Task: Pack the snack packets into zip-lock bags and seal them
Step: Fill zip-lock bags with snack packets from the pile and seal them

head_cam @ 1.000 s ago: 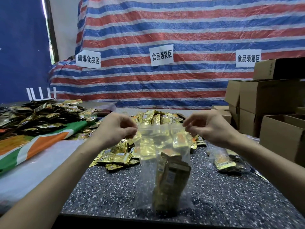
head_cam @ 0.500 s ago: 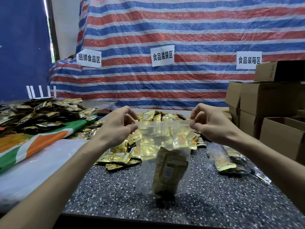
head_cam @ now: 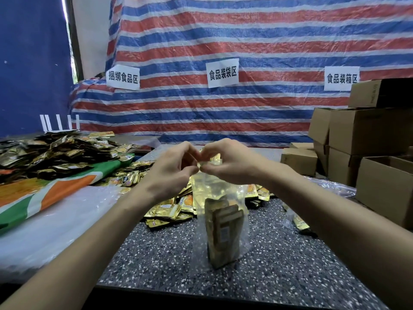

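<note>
A clear zip-lock bag [head_cam: 220, 193] hangs upright over the speckled table [head_cam: 279, 265], with a stack of gold snack packets [head_cam: 224, 233] standing in its bottom. My left hand [head_cam: 173, 168] and my right hand [head_cam: 228, 163] meet at the middle of the bag's top edge, each pinching it between thumb and fingers. The zip strip itself is hidden behind my fingers. A heap of loose gold snack packets [head_cam: 165, 211] lies on the table just behind the bag.
A filled bag [head_cam: 297, 220] lies at the right, partly behind my right forearm. Cardboard boxes [head_cam: 384, 182] stand along the right side. A large pile of dark and gold packets [head_cam: 55, 151] rests on a striped cloth at the left. Striped tarpaulin with paper signs closes the back.
My hands were apart at the bag's two top corners; they have come together at the middle of the top edge. The bag now hangs narrower and its mouth is bunched.
</note>
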A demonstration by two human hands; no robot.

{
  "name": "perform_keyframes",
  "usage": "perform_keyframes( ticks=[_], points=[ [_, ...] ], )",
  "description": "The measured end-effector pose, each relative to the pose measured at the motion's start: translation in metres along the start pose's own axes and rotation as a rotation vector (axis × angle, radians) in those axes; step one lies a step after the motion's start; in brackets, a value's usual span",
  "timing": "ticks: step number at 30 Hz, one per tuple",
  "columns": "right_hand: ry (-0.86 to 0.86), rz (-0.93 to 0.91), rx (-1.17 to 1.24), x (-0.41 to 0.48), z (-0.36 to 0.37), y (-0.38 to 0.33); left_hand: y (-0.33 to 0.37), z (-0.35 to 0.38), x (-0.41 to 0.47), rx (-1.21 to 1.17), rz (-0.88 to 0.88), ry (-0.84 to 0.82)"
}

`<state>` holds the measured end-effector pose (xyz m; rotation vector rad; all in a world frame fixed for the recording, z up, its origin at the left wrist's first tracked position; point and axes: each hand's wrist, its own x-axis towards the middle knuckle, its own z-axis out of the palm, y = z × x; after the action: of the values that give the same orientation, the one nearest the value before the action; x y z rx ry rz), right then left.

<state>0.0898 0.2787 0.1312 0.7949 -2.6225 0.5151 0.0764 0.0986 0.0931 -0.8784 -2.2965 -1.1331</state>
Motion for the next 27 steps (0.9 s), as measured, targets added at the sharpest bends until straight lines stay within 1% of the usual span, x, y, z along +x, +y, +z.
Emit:
perform_keyframes(
  ticks=[2,5,8,11,14,16,22,25,27],
  points=[
    [-0.038,0.009,0.100,0.0058,-0.0028,0.0002,-0.0006,-0.0038,-0.0027,0.001,0.012,-0.009],
    [-0.096,0.002,0.135,0.0072,-0.0029,0.0020,-0.0006,-0.0065,-0.0056,-0.001,0.025,-0.013],
    [-0.083,-0.003,0.105,0.0079,0.0021,0.0033,-0.0012,-0.0057,-0.0069,0.000,0.034,0.007],
    [-0.070,-0.020,0.077,0.0082,0.0054,0.0019,-0.0027,-0.0064,-0.0067,-0.008,-0.003,0.026],
    [-0.056,-0.045,0.054,0.0079,0.0059,0.0008,-0.0043,-0.0069,-0.0073,0.082,-0.028,-0.039],
    [-0.040,-0.045,0.086,0.0072,0.0054,0.0000,-0.0047,-0.0045,-0.0086,0.150,0.001,-0.059],
    [-0.054,-0.017,0.208,0.0027,0.0012,0.0045,-0.0024,-0.0014,-0.0098,0.169,0.071,0.066],
    [-0.057,-0.013,0.174,0.0011,-0.0001,0.0074,-0.0034,0.0000,-0.0109,0.142,0.098,0.095],
    [-0.049,-0.012,0.167,-0.0001,0.0002,0.0075,-0.0046,-0.0005,-0.0104,0.111,0.092,0.080]
  ],
)
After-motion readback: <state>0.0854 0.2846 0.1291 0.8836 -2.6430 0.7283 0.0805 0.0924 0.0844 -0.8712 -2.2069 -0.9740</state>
